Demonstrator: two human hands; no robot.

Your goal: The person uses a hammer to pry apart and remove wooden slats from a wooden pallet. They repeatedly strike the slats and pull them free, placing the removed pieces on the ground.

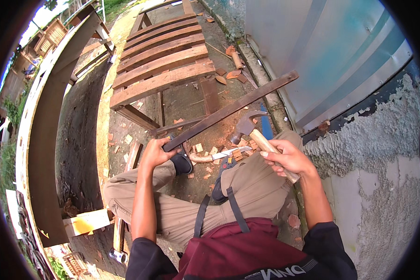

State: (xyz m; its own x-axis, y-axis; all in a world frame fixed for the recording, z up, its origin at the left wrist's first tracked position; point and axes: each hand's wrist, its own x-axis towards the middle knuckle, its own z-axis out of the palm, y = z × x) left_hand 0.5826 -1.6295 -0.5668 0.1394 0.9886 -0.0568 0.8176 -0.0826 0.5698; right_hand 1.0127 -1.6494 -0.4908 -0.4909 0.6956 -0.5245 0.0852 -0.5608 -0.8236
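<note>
My left hand (157, 153) is closed around the near end of a long dark wooden bar (233, 108), which slants up and away to the right. In my right hand (288, 158) is a claw hammer (261, 140), gripped low on its pale wooden handle. Its metal head is just below the bar and to the right of it; I cannot tell whether they touch. On the ground between my feet lies a knife (219, 155) with a wooden handle and a long blade, among cut wood chips (238, 154).
Ahead stands a slatted wooden frame (163, 70) on legs. A long dark board structure (51, 116) runs along the left. A metal sheet panel (322, 60) and a rough plastered wall (373, 135) close in the right. Another hammer (118, 247) lies at lower left.
</note>
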